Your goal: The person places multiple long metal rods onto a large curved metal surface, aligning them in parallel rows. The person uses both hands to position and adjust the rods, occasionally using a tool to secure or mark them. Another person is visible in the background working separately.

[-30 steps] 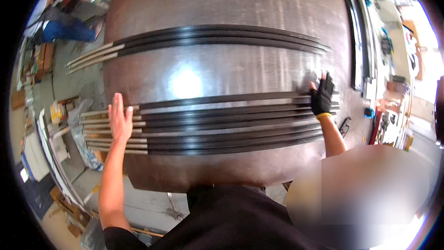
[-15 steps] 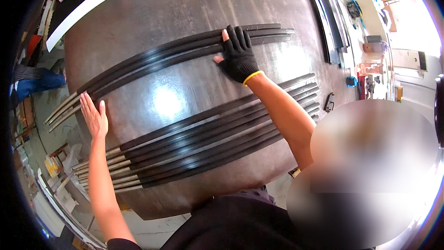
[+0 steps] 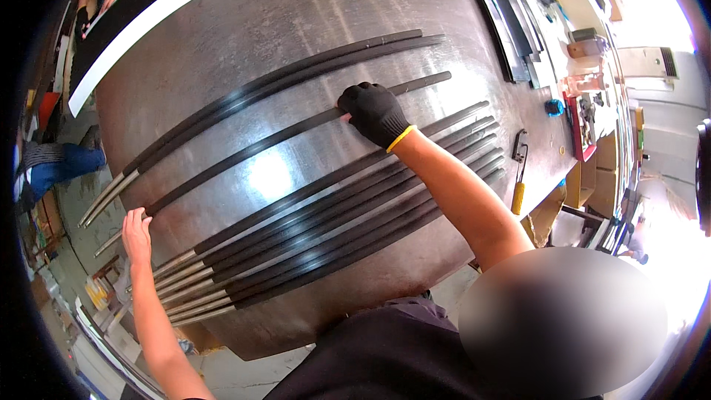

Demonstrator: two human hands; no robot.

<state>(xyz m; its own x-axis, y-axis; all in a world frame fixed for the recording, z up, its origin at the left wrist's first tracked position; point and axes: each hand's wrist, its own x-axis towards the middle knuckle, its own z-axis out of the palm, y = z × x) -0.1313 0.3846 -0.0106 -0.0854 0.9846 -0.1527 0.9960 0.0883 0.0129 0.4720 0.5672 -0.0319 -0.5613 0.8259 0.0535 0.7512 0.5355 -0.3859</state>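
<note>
Head view: one rod (image 3: 289,133) has been parted from the far pair (image 3: 241,96), now held toward the near bundle (image 3: 281,221); gripped by curled right hand (image 3: 376,113), pinched near its pale end by left hand (image 3: 135,237).

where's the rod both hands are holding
In the head view, the held rod slants between two farther rods and the nearer group, left hand near its left end, right hand further along.
</note>
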